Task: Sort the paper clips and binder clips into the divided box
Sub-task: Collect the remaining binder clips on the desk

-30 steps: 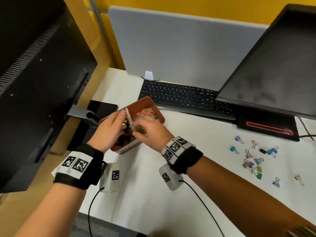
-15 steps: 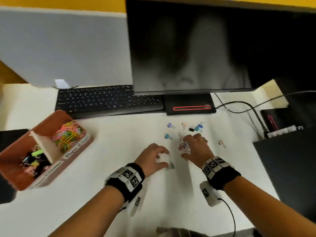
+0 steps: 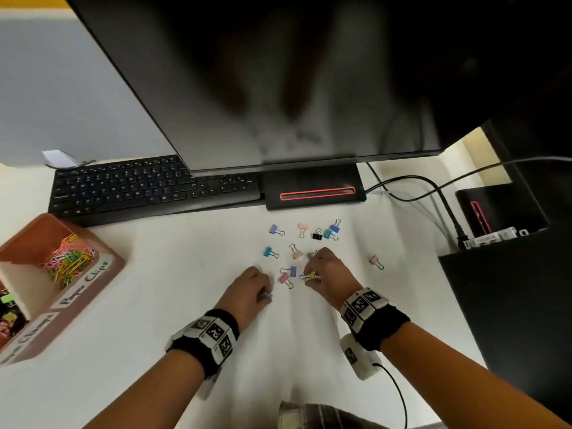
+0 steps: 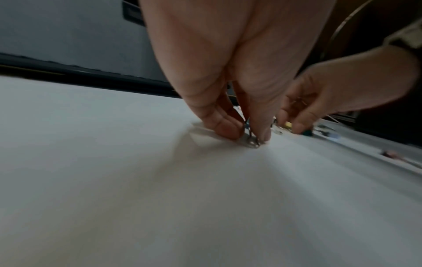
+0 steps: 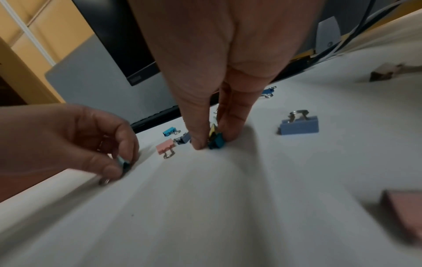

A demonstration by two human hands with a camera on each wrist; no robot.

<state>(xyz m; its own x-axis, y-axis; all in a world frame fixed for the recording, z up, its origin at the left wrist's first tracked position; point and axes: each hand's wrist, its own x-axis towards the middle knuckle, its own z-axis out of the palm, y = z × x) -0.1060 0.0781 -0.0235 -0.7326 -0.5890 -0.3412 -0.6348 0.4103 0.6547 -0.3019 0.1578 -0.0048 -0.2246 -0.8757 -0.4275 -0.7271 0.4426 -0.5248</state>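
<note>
Now a binder clip [image 5: 215, 141] is pinched on the surface [image 3: 154, 320] by each hand's fingers [image 5: 198, 142], with the divided box [image 3: 102, 274] lying far to the left.

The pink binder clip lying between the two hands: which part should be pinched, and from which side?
Pinch the pink binder clip by its coloured body, from above, a finger on each sloped face. It lies flat on the desk with its wire handles pointing towards the person, and these are thin and likely to swivel. The purple clip lies close behind, so come straight down.
</note>
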